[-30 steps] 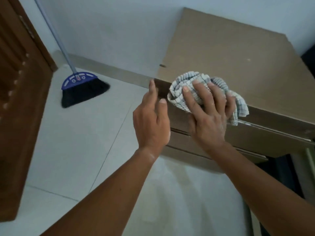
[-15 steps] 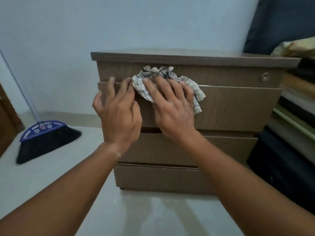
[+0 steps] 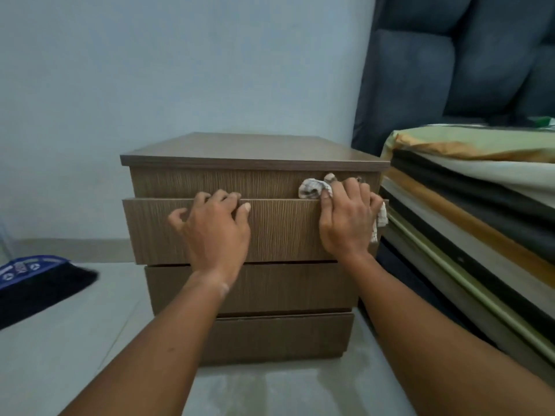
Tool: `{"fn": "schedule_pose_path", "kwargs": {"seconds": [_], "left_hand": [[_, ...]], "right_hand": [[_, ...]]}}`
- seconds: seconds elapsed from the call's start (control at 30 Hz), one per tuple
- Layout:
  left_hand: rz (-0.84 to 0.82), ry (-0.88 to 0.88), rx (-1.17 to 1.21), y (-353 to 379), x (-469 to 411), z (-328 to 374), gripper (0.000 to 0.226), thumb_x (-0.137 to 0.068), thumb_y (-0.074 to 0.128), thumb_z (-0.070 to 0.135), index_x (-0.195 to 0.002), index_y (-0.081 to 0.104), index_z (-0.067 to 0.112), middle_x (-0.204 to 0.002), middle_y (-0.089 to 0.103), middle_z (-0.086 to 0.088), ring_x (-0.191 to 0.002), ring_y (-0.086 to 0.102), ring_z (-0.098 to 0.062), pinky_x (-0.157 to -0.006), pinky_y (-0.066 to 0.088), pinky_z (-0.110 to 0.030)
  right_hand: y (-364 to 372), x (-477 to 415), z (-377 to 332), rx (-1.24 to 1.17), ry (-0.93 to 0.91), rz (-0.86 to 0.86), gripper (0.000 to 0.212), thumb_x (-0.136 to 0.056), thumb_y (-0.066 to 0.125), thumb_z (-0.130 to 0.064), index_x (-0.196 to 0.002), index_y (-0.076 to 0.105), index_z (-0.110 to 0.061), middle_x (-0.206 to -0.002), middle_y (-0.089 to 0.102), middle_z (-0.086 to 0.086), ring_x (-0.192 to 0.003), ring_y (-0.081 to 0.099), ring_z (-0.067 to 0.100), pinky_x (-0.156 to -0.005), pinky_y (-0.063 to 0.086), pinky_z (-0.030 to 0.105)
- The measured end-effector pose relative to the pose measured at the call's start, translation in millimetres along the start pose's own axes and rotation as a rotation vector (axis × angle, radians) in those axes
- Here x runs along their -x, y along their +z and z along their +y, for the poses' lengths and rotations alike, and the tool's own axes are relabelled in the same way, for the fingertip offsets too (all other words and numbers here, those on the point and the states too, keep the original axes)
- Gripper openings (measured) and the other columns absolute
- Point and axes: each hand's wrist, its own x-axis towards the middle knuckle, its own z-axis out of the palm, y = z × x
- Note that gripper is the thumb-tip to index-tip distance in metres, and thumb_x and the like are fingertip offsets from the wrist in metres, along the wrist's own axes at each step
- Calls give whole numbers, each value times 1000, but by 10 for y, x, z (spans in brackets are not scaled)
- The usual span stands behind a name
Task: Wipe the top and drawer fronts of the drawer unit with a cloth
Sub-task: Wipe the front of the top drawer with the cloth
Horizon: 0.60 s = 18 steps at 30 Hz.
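Sliding right now, the right hand [image 3: 345, 217] has carried the checked cloth [image 3: 313, 187] from the middle of the drawer unit [image 3: 255, 235] across to its right-hand edge, where half a second ago it was bunched near the centre of the upper fronts. Fingers are spread flat over the fabric, pressing it against the top edge of the second drawer front [image 3: 279, 229], with a tail of cloth hanging off the right corner just beside the stacked mattresses [image 3: 468, 205]. Left hand [image 3: 213, 229] empty, fingers curled over the top lip of that same drawer, which juts out a little proud of the ones below; it looks like a brace, steadying the drawer against the push of the wipe. View has dropped too: a second ago we were looking down on the top panel [image 3: 249, 148], now we're face-on to the fronts. My read: one pass along this upper seam is just reaching its end. Third drawer front [image 3: 270, 286] and bottom drawer front [image 3: 279, 337] sit untouched by any hand. Broom [image 3: 36, 280] lies off left on the floor, well clear.
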Motion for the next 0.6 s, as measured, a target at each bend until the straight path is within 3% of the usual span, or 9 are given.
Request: {"fn": "schedule_pose_path", "kwargs": {"seconds": [0.17, 0.3, 0.37, 0.43, 0.5, 0.53, 0.6], "left_hand": [[13, -42, -7, -79, 20, 59, 33, -95, 54, 53, -109, 73, 31, -95, 70, 15, -99, 57, -12, -97, 29, -43], [13, -26, -4, -104, 20, 39, 27, -96, 56, 47, -108, 74, 31, -96, 71, 14, -99, 58, -13, -98, 29, -44], [14, -16, 6, -101, 19, 23, 24, -96, 57, 45, -107, 74, 30, -96, 71, 13, -99, 58, -13, -99, 30, -44], [24, -15, 29, -73, 25, 12, 23, -96, 58, 42, -107, 74, 30, -97, 71, 13, -101, 57, -14, -100, 31, -45], [44, -15, 56, -42, 30, -4, 22, -96, 59, 40, -107, 74, 29, -96, 71, 12, -102, 57, -14, -99, 30, -45], [53, -14, 71, -36, 28, -13, 21, -95, 60, 40, -106, 74, 29, -96, 71, 12, -102, 57, -15, -98, 29, -44], [64, -12, 97, -32, 8, -37, 20, -95, 61, 39, -105, 75, 29, -95, 71, 12, -104, 56, -15, -95, 25, -41]], "right_hand": [[-111, 85, 224, -132, 359, 118, 28, -101, 35, -34, -92, 56, -18, -106, 54, 3, -106, 46, 24, -97, 31, 43], [-140, 59, 256, -491, 819, 276, 35, -107, 30, -35, -106, 58, -13, -108, 54, 3, -94, 51, 17, -82, 43, 35], [-114, 131, 266, -576, 1005, 313, 36, -105, 30, -41, -100, 58, -19, -103, 62, 4, -91, 59, 21, -84, 51, 43], [-103, 235, 187, -582, 969, 338, 36, -105, 30, -44, -99, 57, -21, -99, 64, 6, -92, 63, 26, -83, 52, 47], [-40, 306, 76, -570, 873, 358, 38, -106, 29, -41, -121, 58, -20, -117, 63, 6, -110, 60, 25, -89, 47, 40], [-5, 314, 12, -552, 827, 360, 42, -107, 29, -40, -138, 50, -22, -136, 57, 6, -127, 53, 22, -101, 43, 40], [79, 317, -112, -448, 736, 304, 52, -107, 28, -36, -158, 24, -25, -165, 23, 2, -152, 19, 19, -123, 19, 45]]}}
